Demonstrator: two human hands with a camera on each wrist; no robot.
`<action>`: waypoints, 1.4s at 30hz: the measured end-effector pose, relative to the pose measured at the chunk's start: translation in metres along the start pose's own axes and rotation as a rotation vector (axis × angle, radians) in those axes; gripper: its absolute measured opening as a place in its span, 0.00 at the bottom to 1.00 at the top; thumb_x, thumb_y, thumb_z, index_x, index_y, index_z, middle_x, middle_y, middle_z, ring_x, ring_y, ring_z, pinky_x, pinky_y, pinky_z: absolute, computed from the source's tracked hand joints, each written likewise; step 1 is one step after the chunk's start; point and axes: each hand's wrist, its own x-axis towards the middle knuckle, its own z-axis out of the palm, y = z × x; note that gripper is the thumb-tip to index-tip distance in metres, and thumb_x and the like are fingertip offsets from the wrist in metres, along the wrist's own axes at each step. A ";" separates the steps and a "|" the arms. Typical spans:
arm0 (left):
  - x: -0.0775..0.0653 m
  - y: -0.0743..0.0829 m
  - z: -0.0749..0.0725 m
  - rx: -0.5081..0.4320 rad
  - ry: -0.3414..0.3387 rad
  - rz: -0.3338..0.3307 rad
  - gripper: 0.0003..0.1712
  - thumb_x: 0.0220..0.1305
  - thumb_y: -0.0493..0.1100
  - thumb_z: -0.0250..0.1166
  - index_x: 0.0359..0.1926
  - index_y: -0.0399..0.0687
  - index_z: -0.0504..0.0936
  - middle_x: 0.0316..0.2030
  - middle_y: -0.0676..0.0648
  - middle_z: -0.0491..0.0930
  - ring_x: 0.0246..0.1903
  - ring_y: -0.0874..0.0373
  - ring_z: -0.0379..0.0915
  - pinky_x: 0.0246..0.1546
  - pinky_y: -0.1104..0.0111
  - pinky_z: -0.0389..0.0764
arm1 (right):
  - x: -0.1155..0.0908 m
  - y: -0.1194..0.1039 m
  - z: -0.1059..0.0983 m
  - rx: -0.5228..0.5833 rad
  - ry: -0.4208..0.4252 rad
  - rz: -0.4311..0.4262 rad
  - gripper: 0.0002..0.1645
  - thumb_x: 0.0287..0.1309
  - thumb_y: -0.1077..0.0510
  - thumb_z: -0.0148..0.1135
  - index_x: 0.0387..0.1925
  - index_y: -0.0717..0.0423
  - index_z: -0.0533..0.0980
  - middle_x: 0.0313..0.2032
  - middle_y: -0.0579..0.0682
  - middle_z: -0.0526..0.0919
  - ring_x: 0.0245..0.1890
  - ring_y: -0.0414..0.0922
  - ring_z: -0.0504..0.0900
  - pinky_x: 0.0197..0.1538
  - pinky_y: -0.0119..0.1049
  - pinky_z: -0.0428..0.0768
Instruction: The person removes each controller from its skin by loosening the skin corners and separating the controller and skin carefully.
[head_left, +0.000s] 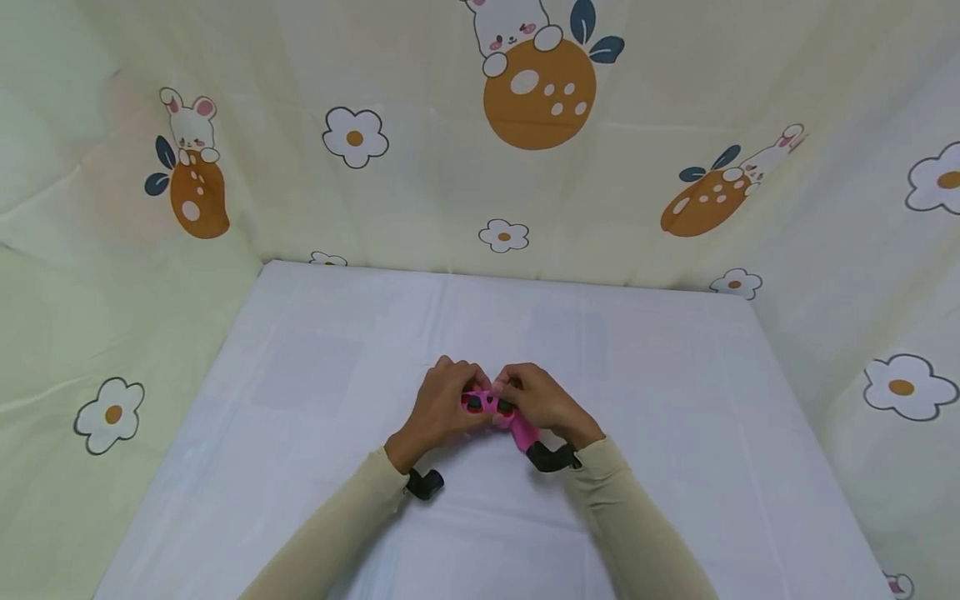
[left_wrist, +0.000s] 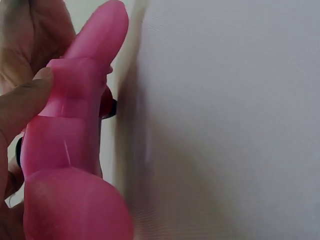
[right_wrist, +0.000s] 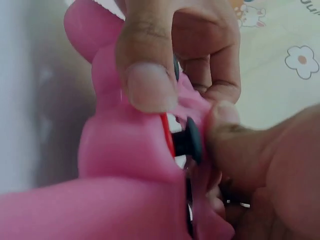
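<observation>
Both hands meet over a game controller (head_left: 525,433) in a soft pink cover (right_wrist: 127,145). My left hand (head_left: 438,404) grips its left side, the thumb (right_wrist: 150,90) pressed on the pink material near a stick opening. At the other side, my right hand (head_left: 547,404) pinches the cover's stretched edge between thumb and fingers. A black thumbstick (right_wrist: 192,142) pokes out beside a red ring, with a gap between the lifted cover and the body. In the left wrist view the smooth pink back (left_wrist: 65,140) faces the camera, and the left thumb (left_wrist: 30,100) lies against it.
A white-covered table (head_left: 645,375) lies under the hands. Behind and beside it hangs a pale curtain (head_left: 412,200) printed with rabbits, fruit and flowers. Black wrist camera mounts (head_left: 426,483) stick out below the wrists.
</observation>
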 end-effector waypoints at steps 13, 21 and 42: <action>-0.005 -0.004 0.006 0.002 0.029 0.024 0.19 0.48 0.52 0.84 0.37 0.56 0.85 0.34 0.56 0.84 0.37 0.59 0.64 0.41 0.66 0.65 | -0.004 0.019 -0.012 0.032 -0.148 -0.188 0.12 0.79 0.57 0.58 0.37 0.60 0.79 0.31 0.48 0.79 0.36 0.43 0.78 0.45 0.32 0.76; -0.005 0.000 0.003 -0.013 0.034 0.009 0.18 0.46 0.48 0.85 0.35 0.55 0.84 0.34 0.54 0.84 0.36 0.58 0.63 0.41 0.64 0.65 | -0.015 0.017 -0.015 -0.035 0.007 -0.259 0.04 0.72 0.57 0.67 0.43 0.53 0.83 0.37 0.52 0.86 0.40 0.46 0.80 0.48 0.37 0.77; -0.008 0.005 0.008 0.046 0.016 0.005 0.17 0.53 0.50 0.84 0.32 0.54 0.82 0.35 0.52 0.79 0.38 0.55 0.66 0.42 0.62 0.59 | -0.019 0.011 -0.006 -0.187 0.028 -0.296 0.12 0.55 0.60 0.82 0.37 0.49 0.84 0.34 0.45 0.85 0.40 0.43 0.80 0.48 0.36 0.77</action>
